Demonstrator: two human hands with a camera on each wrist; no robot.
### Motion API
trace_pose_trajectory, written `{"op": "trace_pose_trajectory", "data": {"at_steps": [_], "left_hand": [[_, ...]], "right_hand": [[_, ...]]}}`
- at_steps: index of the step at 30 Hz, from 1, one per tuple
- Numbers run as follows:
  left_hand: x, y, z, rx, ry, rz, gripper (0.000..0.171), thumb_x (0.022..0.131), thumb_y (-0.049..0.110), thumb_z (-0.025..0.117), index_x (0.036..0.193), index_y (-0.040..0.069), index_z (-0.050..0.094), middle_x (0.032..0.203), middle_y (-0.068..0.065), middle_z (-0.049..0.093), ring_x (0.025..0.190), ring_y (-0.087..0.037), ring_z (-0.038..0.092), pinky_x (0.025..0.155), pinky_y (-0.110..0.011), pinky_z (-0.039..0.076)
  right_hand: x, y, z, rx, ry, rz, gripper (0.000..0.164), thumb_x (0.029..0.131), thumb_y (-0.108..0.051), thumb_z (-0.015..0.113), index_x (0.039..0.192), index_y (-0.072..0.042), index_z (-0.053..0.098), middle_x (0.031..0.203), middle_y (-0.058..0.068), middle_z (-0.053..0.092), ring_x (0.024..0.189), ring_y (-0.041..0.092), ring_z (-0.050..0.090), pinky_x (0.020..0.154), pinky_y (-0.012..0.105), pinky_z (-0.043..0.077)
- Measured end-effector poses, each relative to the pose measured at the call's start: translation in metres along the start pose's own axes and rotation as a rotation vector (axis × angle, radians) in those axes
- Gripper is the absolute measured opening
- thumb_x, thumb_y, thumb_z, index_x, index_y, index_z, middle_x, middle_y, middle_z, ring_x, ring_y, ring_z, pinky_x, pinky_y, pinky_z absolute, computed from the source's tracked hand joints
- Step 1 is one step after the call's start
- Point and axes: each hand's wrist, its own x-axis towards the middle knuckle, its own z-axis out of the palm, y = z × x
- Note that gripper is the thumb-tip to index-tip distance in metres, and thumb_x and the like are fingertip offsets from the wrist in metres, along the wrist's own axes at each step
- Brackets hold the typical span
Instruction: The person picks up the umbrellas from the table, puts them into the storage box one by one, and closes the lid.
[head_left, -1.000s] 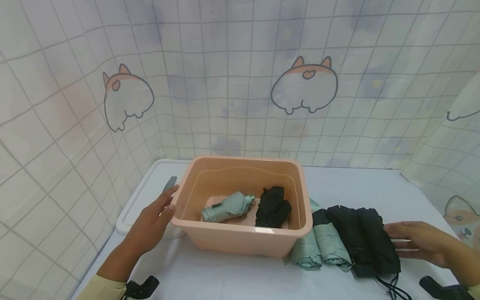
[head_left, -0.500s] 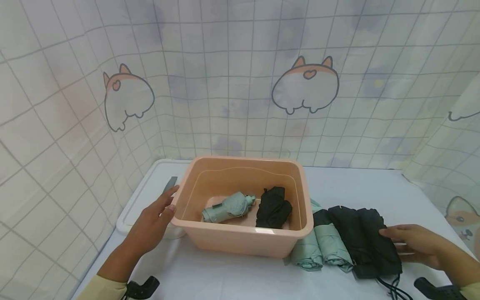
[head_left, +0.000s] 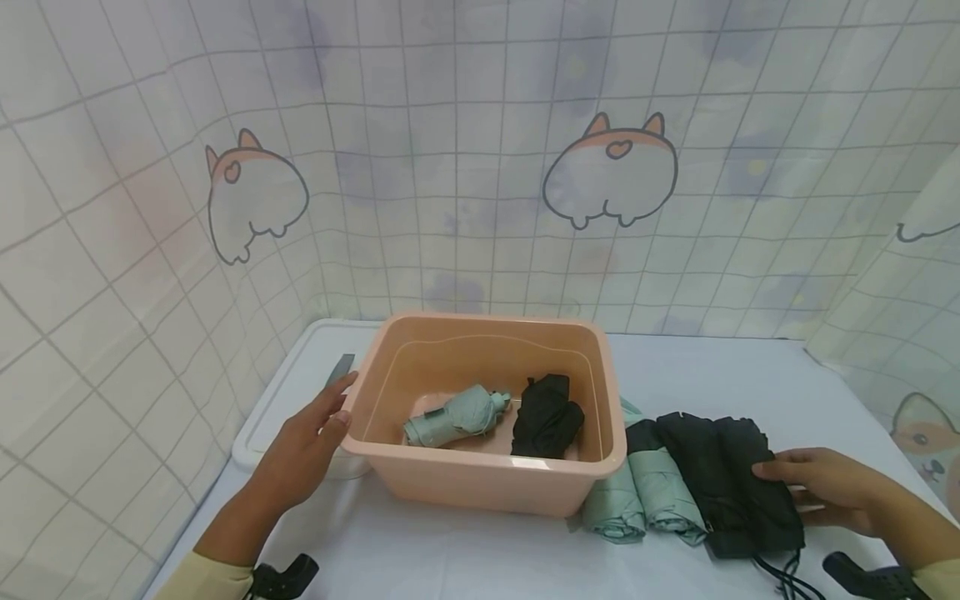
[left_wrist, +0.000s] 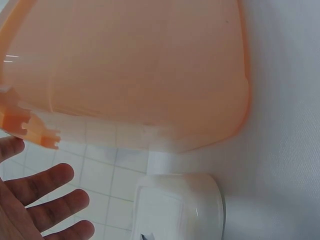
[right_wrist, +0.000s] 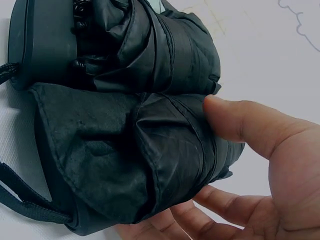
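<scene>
A pink plastic tub (head_left: 487,321) stands on the white table and holds a folded green umbrella (head_left: 453,417) and a folded black one (head_left: 546,415). My left hand (head_left: 307,442) lies flat by the tub's left wall (left_wrist: 150,75), fingers (left_wrist: 40,205) straight. Right of the tub lie two green umbrellas (head_left: 637,500) and two black ones side by side. My right hand (head_left: 825,487) grips the rightmost black umbrella (head_left: 738,500). In the right wrist view its thumb (right_wrist: 260,130) presses on top of the black umbrella (right_wrist: 125,165) and its fingers curl beneath.
A white lidded box (head_left: 292,392) sits left of the tub, behind my left hand, with a grey strip (head_left: 340,367) on it. A black wrist cord (head_left: 780,575) trails from the umbrellas toward the table's front edge. A tiled curtain surrounds the table.
My right hand has slid left onto the rightmost black umbrella and its thumb now lies over it. The left hand and the tub have not moved.
</scene>
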Motion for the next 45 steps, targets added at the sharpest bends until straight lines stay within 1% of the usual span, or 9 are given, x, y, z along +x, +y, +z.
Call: {"op": "trace_pose_trajectory", "data": {"at_steps": [6,13,18,23,30,34,37,41,45], "left_hand": [[-0.001,0.000,0.001,-0.003,0.006,0.007,0.054,0.111,0.045,0.035,0.163,0.030,0.029,0.152,-0.019,0.049,0.132,-0.046,0.052,0.095,-0.068,0.047],[-0.002,-0.001,0.002,-0.002,0.001,0.011,0.055,0.111,0.046,0.035,0.163,0.031,0.028,0.151,-0.019,0.050,0.132,-0.046,0.052,0.096,-0.068,0.047],[-0.003,-0.001,0.001,-0.006,0.002,0.004,0.054,0.111,0.045,0.036,0.163,0.031,0.028,0.151,-0.019,0.051,0.132,-0.046,0.053,0.096,-0.068,0.047],[-0.003,-0.001,0.002,0.001,0.006,0.004,0.054,0.111,0.045,0.036,0.163,0.030,0.028,0.151,-0.020,0.051,0.131,-0.046,0.053,0.095,-0.068,0.048],[-0.003,0.000,0.001,0.000,0.004,-0.003,0.055,0.111,0.045,0.035,0.163,0.028,0.028,0.151,-0.021,0.050,0.131,-0.047,0.053,0.094,-0.068,0.048],[-0.003,0.001,0.001,0.001,0.002,0.000,0.055,0.111,0.046,0.035,0.163,0.029,0.028,0.151,-0.020,0.050,0.131,-0.046,0.053,0.094,-0.068,0.048],[-0.002,0.000,0.001,0.001,0.004,0.013,0.056,0.111,0.046,0.036,0.163,0.028,0.028,0.151,-0.020,0.050,0.131,-0.046,0.053,0.095,-0.068,0.047],[-0.001,0.000,0.001,0.000,0.006,0.023,0.056,0.111,0.045,0.037,0.163,0.026,0.028,0.151,-0.021,0.050,0.131,-0.047,0.053,0.095,-0.069,0.047],[-0.001,0.000,0.001,0.004,0.001,0.012,0.056,0.111,0.046,0.035,0.163,0.026,0.028,0.152,-0.021,0.049,0.132,-0.047,0.053,0.095,-0.069,0.046]], "right_hand": [[0.000,-0.001,0.002,-0.031,0.020,-0.007,0.092,0.100,-0.040,0.065,0.141,0.027,0.018,0.139,0.050,0.036,0.121,0.064,0.048,0.091,0.060,0.053],[0.001,0.004,0.000,-0.032,0.041,-0.004,0.094,0.099,-0.040,0.066,0.142,0.028,0.017,0.137,0.049,0.039,0.116,0.059,0.054,0.090,0.059,0.054],[-0.002,0.004,-0.003,-0.036,0.049,-0.005,0.095,0.100,-0.040,0.066,0.142,0.028,0.015,0.135,0.048,0.041,0.116,0.058,0.054,0.091,0.058,0.054],[-0.007,0.001,-0.008,-0.036,0.050,-0.017,0.097,0.101,-0.041,0.063,0.143,0.030,0.011,0.138,0.048,0.039,0.122,0.061,0.049,0.092,0.057,0.053],[-0.010,-0.002,-0.014,-0.037,0.079,-0.012,0.105,0.101,-0.046,0.062,0.143,0.031,0.004,0.144,0.051,0.028,0.128,0.067,0.037,0.094,0.057,0.052],[-0.012,-0.005,-0.018,-0.036,0.074,-0.027,0.105,0.102,-0.046,0.060,0.143,0.031,0.002,0.145,0.050,0.029,0.130,0.066,0.036,0.095,0.057,0.051],[-0.014,-0.007,-0.021,-0.031,0.073,-0.039,0.104,0.103,-0.046,0.058,0.143,0.031,0.002,0.145,0.050,0.029,0.130,0.066,0.036,0.096,0.058,0.051],[-0.015,-0.010,-0.024,-0.027,0.076,-0.046,0.105,0.103,-0.047,0.058,0.143,0.031,-0.001,0.147,0.050,0.025,0.131,0.067,0.033,0.096,0.060,0.049],[-0.016,-0.011,-0.027,-0.010,0.076,-0.068,0.103,0.104,-0.045,0.056,0.144,0.031,-0.002,0.148,0.049,0.024,0.132,0.067,0.032,0.098,0.061,0.048]]}}
